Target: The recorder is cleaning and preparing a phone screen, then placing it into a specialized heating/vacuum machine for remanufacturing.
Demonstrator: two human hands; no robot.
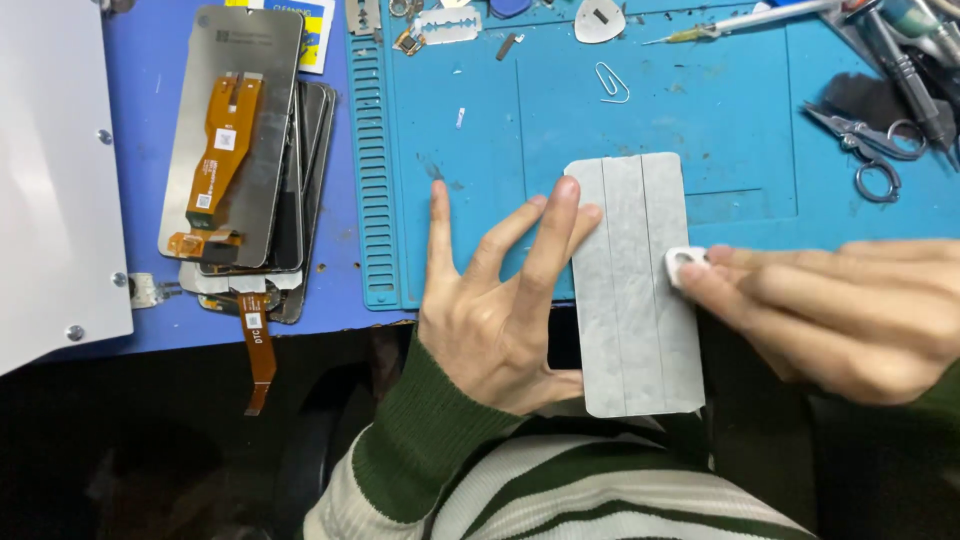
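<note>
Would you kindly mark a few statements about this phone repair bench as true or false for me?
1. The left hand presses on the grey panel. True.
2. The right hand holds scissors. False: it pinches a small white pick; the scissors lie on the blue mat.
3. A stack of phone screens lies left of the mat. True.
4. The paper clip rests on the grey panel. False: it lies on the mat, above the panel.
</note>
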